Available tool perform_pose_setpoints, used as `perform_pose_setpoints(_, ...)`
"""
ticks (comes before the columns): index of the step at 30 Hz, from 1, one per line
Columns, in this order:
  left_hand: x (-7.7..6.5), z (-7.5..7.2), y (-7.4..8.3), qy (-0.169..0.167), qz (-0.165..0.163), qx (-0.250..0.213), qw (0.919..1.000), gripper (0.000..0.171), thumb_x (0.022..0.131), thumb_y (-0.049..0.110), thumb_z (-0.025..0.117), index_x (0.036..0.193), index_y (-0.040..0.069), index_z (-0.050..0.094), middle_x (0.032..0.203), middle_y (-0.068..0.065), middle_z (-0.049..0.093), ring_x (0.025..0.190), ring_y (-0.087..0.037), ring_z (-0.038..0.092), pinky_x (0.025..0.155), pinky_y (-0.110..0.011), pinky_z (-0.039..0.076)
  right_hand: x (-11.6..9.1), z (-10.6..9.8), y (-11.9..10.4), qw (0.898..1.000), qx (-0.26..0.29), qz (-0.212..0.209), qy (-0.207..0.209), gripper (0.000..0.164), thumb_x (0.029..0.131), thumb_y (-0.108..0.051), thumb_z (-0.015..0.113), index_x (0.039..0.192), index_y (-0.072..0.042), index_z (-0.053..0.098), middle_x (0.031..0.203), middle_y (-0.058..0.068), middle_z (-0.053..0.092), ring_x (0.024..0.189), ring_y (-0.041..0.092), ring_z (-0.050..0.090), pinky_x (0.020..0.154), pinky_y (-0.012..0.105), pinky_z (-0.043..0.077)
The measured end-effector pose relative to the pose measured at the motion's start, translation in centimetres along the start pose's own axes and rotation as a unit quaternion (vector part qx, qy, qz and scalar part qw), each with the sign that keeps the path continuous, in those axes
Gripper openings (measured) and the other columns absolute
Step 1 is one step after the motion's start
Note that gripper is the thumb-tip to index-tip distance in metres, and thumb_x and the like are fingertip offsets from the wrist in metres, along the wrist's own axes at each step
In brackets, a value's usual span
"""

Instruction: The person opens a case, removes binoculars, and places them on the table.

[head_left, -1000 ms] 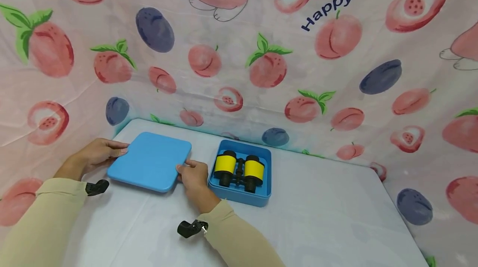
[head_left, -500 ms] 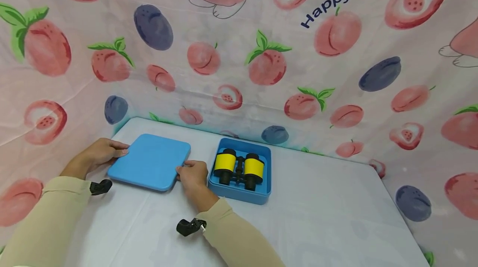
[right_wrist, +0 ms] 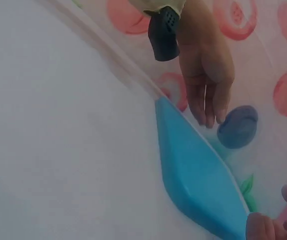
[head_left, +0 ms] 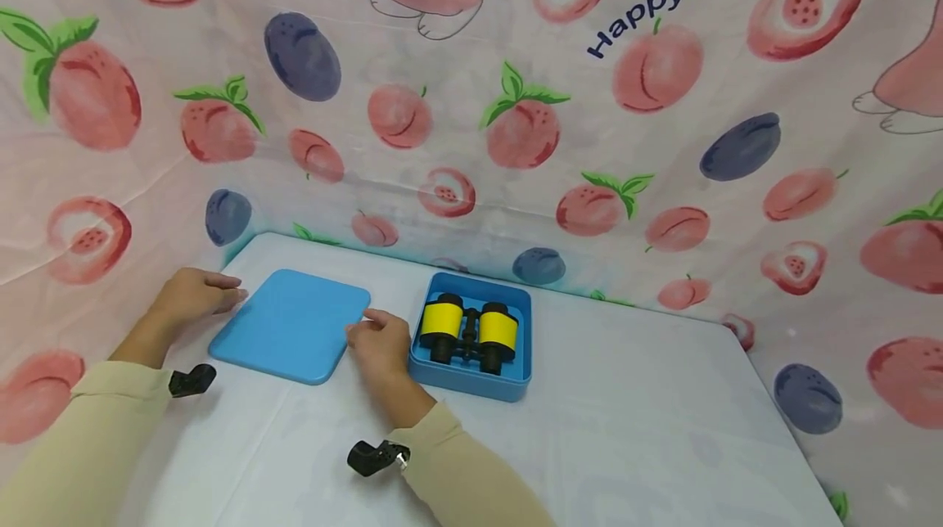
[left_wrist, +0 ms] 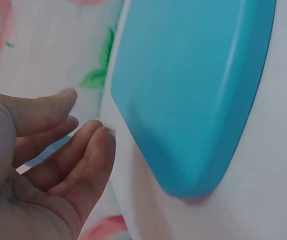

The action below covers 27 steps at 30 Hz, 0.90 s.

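A light-blue square lid (head_left: 291, 326) with rounded corners lies flat on the white table. Just off its left edge hovers my left hand (head_left: 193, 295), fingers loosely bent and holding nothing; the left wrist view shows a gap between those fingers (left_wrist: 96, 165) and the lid (left_wrist: 183, 90). At the lid's right edge is my right hand (head_left: 381, 347), its thumb and fingers apart; whether a fingertip still touches the edge I cannot tell. Right of that hand stands a blue box (head_left: 471, 384), uncovered, with yellow-and-black binoculars (head_left: 469, 332) lying inside.
The white table (head_left: 633, 412) stretches away to the right of the box. A fruit-printed cloth (head_left: 457, 142) hangs behind the table and along its sides. Each wrist wears a small black camera mount (head_left: 377, 457).
The lid, held by both hands and slightly raised before, now lies down on the table. My left hand has let go and drawn back leftward; the right hand's grip has loosened.
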State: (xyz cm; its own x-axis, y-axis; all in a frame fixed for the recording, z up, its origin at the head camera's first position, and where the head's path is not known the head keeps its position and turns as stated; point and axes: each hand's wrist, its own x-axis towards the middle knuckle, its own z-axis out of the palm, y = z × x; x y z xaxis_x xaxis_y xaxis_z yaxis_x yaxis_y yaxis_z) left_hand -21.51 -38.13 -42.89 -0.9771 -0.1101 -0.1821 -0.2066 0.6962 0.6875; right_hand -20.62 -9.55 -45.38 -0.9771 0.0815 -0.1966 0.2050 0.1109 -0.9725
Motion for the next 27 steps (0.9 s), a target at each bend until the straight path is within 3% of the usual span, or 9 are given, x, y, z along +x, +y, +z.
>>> perform_pose_setpoints(4, -0.7, 0.8, 1.1, -0.011, 0.014, -0.059, 0.9981, 0.068, 0.106, 0.038, 0.058, 0.15, -0.012, 0.045, 0.148, -0.04, 0.05, 0.133, -0.05, 0.059, 0.112, -0.064, 0.044, -0.5, -1.0, -0.9, 0.998, 0.052, -0.01, -0.022, 0.039, 0.091, -0.004, 0.076, 0.13, -0.004, 0.072, 0.094, 0.003, 0.07, 0.085, 0.013, 0.074, 0.088, 0.032, 0.065)
perform_pose_setpoints(9, -1.6, 1.9, 3.6, -0.025, 0.033, -0.105, 0.9936, 0.07, 0.104, 0.037, 0.064, 0.152, -0.01, 0.045, 0.15, -0.036, 0.052, 0.125, -0.032, 0.07, 0.11, -0.052, 0.049, -0.7, -2.9, -1.9, 0.996, 0.077, -0.029, -0.042, 0.037, 0.093, -0.005, 0.075, 0.13, -0.006, 0.072, 0.096, 0.006, 0.07, 0.085, 0.015, 0.076, 0.092, 0.032, 0.064)
perform_pose_setpoints(14, -1.8, 3.5, 6.5, -0.042, 0.069, -0.165, 0.983, 0.068, 0.102, 0.033, 0.069, 0.15, -0.01, 0.047, 0.148, -0.032, 0.056, 0.105, -0.005, 0.075, 0.095, -0.027, 0.061, -0.6, -5.4, -2.8, 0.994, 0.079, -0.053, -0.048, 0.035, 0.093, -0.01, 0.077, 0.128, -0.008, 0.073, 0.099, 0.006, 0.07, 0.084, 0.013, 0.075, 0.092, 0.032, 0.064)
perform_pose_setpoints(20, -2.0, 5.8, 10.1, -0.073, 0.094, -0.211, 0.9703, 0.065, 0.102, 0.031, 0.069, 0.151, -0.006, 0.049, 0.15, -0.031, 0.055, 0.109, -0.01, 0.075, 0.097, -0.028, 0.06, 0.2, -9.2, -3.5, 0.993, 0.089, -0.06, -0.04, 0.04, 0.091, -0.008, 0.079, 0.13, -0.006, 0.072, 0.101, 0.007, 0.069, 0.086, 0.014, 0.073, 0.091, 0.034, 0.064)
perform_pose_setpoints(27, -2.3, 8.0, 13.1, -0.106, 0.111, -0.271, 0.9504, 0.061, 0.102, 0.024, 0.07, 0.15, -0.007, 0.05, 0.15, -0.032, 0.054, 0.106, -0.008, 0.076, 0.098, -0.031, 0.059, 1.1, -13.3, -3.4, 0.996, 0.06, -0.066, -0.032, 0.045, 0.093, -0.011, 0.078, 0.136, -0.005, 0.069, 0.108, 0.008, 0.07, 0.096, 0.018, 0.07, 0.097, 0.036, 0.062)
